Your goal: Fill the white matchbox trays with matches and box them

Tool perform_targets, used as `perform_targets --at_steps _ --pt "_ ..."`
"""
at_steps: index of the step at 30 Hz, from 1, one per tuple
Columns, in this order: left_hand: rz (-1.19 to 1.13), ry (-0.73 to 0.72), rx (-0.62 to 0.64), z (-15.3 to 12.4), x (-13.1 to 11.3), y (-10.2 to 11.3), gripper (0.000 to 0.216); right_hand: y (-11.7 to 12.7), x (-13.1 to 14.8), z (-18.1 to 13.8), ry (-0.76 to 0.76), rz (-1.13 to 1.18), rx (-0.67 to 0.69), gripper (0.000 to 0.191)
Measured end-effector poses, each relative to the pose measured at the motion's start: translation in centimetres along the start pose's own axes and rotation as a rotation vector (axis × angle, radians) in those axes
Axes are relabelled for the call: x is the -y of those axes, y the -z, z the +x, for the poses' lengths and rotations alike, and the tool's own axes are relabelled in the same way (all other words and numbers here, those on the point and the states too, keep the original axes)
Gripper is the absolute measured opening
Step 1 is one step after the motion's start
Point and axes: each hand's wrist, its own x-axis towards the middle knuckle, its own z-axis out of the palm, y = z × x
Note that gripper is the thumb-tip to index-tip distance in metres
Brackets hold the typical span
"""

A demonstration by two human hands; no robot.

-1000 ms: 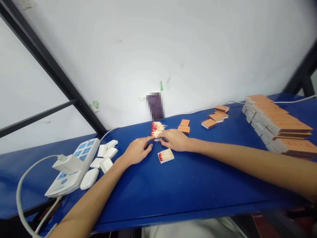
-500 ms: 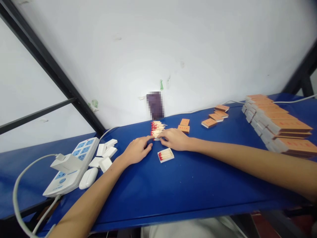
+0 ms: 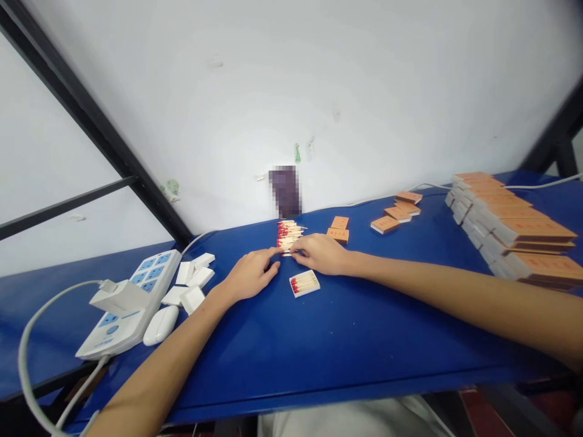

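Note:
A pile of red-headed matches (image 3: 288, 233) lies on the blue table against the wall. My left hand (image 3: 250, 274) rests at the pile's near left side, its index fingertip touching the match heads and its thumb held apart. From the other side, my right hand (image 3: 322, 254) has curled fingers pinching at the plain ends of the nearest matches; how many are between them is hidden. Just in front of both hands sits a white matchbox tray (image 3: 314, 292) with a layer of matches in it, heads to the left.
Several empty white trays (image 3: 200, 278) lie on the left, beside a white earbud case (image 3: 161, 326) and a power strip (image 3: 132, 315) with a plugged-in charger. Orange matchboxes (image 3: 337, 235) lie behind my right hand, with more (image 3: 385, 224) farther right. Stacked matchboxes (image 3: 514, 218) stand at far right.
Both hands stay at the near end of the match pile, with only slight finger movement. The camera view has shifted a little.

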Motion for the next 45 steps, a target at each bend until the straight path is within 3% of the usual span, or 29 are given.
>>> perform_targets --at_steps 17,31,45 --pt "-0.011 0.000 -0.008 -0.06 0.20 -0.04 0.041 0.18 0.06 0.01 0.009 0.073 0.003 0.020" --pt "0.118 0.132 -0.086 -0.02 -0.07 -0.77 0.043 -0.31 -0.20 0.05 0.053 -0.003 -0.003 0.030" --pt "0.140 0.120 -0.065 -0.11 0.00 -0.79 0.038 -0.23 -0.08 0.02 0.038 0.011 -0.015 0.029"
